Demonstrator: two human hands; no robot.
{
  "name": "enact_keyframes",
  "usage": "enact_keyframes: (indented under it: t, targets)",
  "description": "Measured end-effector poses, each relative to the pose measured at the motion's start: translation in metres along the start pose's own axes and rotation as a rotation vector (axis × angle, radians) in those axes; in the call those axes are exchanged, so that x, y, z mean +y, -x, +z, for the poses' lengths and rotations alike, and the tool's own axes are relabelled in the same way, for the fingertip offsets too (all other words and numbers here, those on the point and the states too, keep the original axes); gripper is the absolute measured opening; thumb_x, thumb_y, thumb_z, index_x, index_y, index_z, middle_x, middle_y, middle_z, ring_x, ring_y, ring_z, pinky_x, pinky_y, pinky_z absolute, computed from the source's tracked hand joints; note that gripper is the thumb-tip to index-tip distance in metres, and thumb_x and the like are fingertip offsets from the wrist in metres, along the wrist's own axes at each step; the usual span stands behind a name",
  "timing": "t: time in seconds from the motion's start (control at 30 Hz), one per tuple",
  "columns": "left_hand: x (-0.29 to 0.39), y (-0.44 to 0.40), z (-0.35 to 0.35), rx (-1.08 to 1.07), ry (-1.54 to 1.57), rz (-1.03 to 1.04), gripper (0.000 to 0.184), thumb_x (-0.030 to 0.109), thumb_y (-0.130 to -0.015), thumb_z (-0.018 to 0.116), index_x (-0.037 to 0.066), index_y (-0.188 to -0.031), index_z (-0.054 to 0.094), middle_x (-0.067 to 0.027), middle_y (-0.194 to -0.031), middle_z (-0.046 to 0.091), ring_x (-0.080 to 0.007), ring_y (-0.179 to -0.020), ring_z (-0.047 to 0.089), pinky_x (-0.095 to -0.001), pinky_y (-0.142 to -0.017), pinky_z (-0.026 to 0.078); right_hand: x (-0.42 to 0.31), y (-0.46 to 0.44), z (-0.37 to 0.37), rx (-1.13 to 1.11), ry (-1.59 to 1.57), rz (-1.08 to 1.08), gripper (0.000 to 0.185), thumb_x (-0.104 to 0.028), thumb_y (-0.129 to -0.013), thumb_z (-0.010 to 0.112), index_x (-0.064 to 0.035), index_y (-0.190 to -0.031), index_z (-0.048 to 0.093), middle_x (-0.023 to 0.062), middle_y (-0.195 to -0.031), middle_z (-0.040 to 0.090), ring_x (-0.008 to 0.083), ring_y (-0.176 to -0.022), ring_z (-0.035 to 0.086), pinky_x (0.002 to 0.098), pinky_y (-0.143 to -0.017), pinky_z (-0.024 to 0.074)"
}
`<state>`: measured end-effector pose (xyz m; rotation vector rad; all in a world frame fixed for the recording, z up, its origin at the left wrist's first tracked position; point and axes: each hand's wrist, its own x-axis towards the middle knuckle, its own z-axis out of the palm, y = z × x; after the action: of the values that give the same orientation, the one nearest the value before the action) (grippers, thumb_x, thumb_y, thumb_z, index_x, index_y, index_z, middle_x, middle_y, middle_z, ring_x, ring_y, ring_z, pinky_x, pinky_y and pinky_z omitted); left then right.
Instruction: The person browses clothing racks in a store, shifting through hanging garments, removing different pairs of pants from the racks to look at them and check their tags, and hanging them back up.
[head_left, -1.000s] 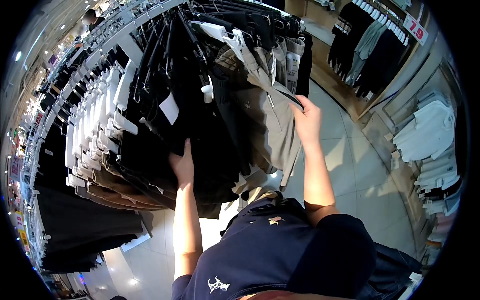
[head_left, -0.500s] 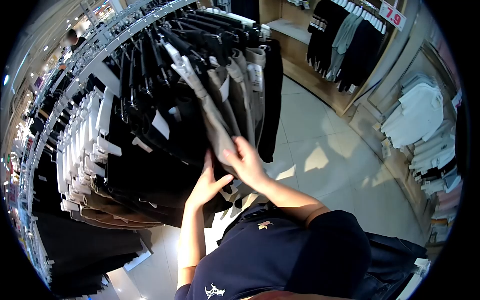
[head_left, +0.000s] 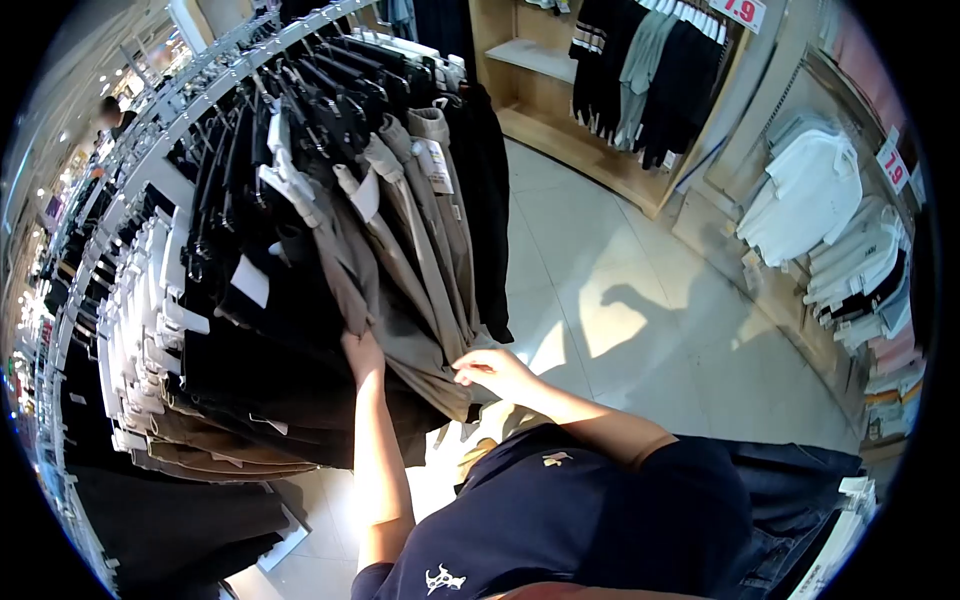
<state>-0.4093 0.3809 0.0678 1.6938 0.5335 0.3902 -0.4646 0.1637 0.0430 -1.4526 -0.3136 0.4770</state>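
Grey-beige trousers (head_left: 385, 285) hang from clips on a curved metal rack (head_left: 235, 70), with black trousers (head_left: 265, 345) to their left. My left hand (head_left: 364, 357) is closed on the edge of the front grey-beige pair, below its white clip hanger (head_left: 283, 170). Near the lower right edge of the same trousers is my right hand (head_left: 497, 374), its fingers curled together at the cloth; what they hold, if anything, is too small to make out. White paper tags (head_left: 434, 166) show on some of the trousers.
Brown trousers (head_left: 215, 440) hang on white hangers (head_left: 140, 320) at the left. Across the tiled floor (head_left: 600, 300) stands a wooden shelf unit (head_left: 530, 110) with hanging dark clothes. White tops (head_left: 800, 200) hang at the right. A person (head_left: 112, 118) is far off at upper left.
The view has turned right. The grey-beige trousers are spread out again after being drawn together. My left hand has taken hold of their edge, and my right hand has moved to their lower right side.
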Motion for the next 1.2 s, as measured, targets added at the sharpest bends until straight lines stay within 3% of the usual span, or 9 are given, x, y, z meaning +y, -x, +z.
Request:
enact_keyframes:
  t: [0.13, 0.3, 0.47, 0.63, 0.9, 0.97, 1.03, 1.13, 1.2]
  targets:
    - [-0.015, -0.008, 0.0, 0.214, -0.043, -0.075, 0.033, 0.017, -0.086, 0.051, -0.012, -0.1, 0.05, -0.0222, -0.099, 0.058, -0.0259, -0.091, 0.055, -0.0332, -0.081, 0.04, 0.008, 0.049, -0.011, 0.114, 0.111, 0.143, 0.022, -0.011, -0.084, 0.058, 0.0017, -0.101, 0.059, 0.0065, -0.083, 0.064, 0.0117, -0.077, 0.06, 0.0227, -0.07, 0.0466]
    - [-0.032, 0.002, -0.004, 0.04, 0.033, -0.071, 0.047, 0.028, -0.087, 0.055, -0.008, -0.116, 0.046, -0.0202, -0.114, 0.053, -0.0289, -0.102, 0.052, -0.036, -0.088, 0.039, 0.03, 0.073, -0.029, 0.258, 0.173, 0.111, 0.036, -0.013, -0.083, 0.06, 0.0001, -0.115, 0.049, 0.008, -0.081, 0.063, 0.014, -0.075, 0.059, 0.0262, -0.066, 0.0481]
    - [-0.07, 0.038, -0.002, -0.101, 0.199, -0.157, 0.053, 0.018, -0.084, 0.059, -0.01, -0.124, 0.039, -0.0183, -0.124, 0.047, -0.0281, -0.11, 0.047, -0.0319, -0.094, 0.035, 0.013, 0.055, -0.034, 0.3, 0.315, 0.148, 0.035, -0.014, -0.083, 0.061, -0.0021, -0.115, 0.051, 0.009, -0.083, 0.063, 0.0144, -0.079, 0.06, 0.0263, -0.073, 0.047]
    - [-0.093, 0.08, 0.007, -0.063, 0.223, -0.382, 0.015, 0.011, -0.08, 0.055, 0.009, -0.095, 0.053, -0.0005, -0.086, 0.057, -0.009, -0.079, 0.053, -0.0232, -0.069, 0.039, 0.007, 0.038, -0.036, 0.215, 0.383, 0.11, 0.03, -0.014, -0.084, 0.059, -0.002, -0.111, 0.054, 0.008, -0.085, 0.064, 0.0139, -0.081, 0.059, 0.0266, -0.078, 0.0456]
    - [-0.057, 0.102, 0.055, -0.447, 0.399, -0.506, 0.006, 0.015, -0.087, 0.053, 0.01, -0.087, 0.056, -0.0021, -0.086, 0.059, -0.0109, -0.083, 0.055, -0.0281, -0.076, 0.042, 0.013, -0.017, -0.091, 0.455, 0.148, -0.121, 0.02, -0.015, -0.085, 0.06, -0.0026, -0.101, 0.059, 0.003, -0.081, 0.062, 0.0084, -0.069, 0.055, 0.0226, -0.064, 0.0456]
    - [-0.035, 0.097, 0.075, -0.485, 0.415, -0.446, 0.008, 0.015, -0.088, 0.052, 0.009, -0.088, 0.056, -0.0022, -0.086, 0.059, -0.0102, -0.083, 0.055, -0.0261, -0.076, 0.042, -0.021, -0.044, -0.113, 0.579, 0.099, -0.159, 0.021, -0.012, -0.086, 0.057, -0.002, -0.105, 0.056, 0.0027, -0.087, 0.059, 0.0078, -0.068, 0.051, 0.0224, -0.063, 0.0444]
    - [0.0, 0.09, 0.096, -0.532, 0.376, -0.375, 0.012, 0.015, -0.091, 0.049, 0.005, -0.092, 0.055, -0.0025, -0.089, 0.059, -0.0089, -0.085, 0.054, -0.0213, -0.076, 0.042, -0.043, -0.08, -0.134, 0.738, 0.184, -0.344, 0.031, -0.009, -0.086, 0.056, -0.0023, -0.115, 0.049, 0.006, -0.107, 0.053, 0.0129, -0.095, 0.05, 0.0251, -0.081, 0.0408]
    - [0.039, 0.077, 0.134, -0.548, 0.295, -0.069, 0.021, 0.014, -0.091, 0.047, 0.0, -0.106, 0.054, -0.0085, -0.105, 0.059, -0.0135, -0.099, 0.053, -0.0262, -0.088, 0.04, -0.06, -0.143, -0.159, 0.907, 0.34, -0.507, 0.038, -0.004, -0.081, 0.058, -0.0005, -0.117, 0.046, 0.0123, -0.112, 0.051, 0.0229, -0.103, 0.049, 0.0326, -0.086, 0.0407]
    - [0.064, 0.066, 0.163, -0.61, 0.303, 0.046, 0.03, 0.014, -0.092, 0.045, -0.002, -0.117, 0.049, -0.013, -0.117, 0.054, -0.0178, -0.111, 0.048, -0.0295, -0.096, 0.035, -0.057, -0.181, -0.183, 0.695, 0.419, -0.564, 0.038, -0.003, -0.081, 0.057, -0.0001, -0.117, 0.047, 0.0143, -0.113, 0.051, 0.0255, -0.105, 0.049, 0.0331, -0.088, 0.039]
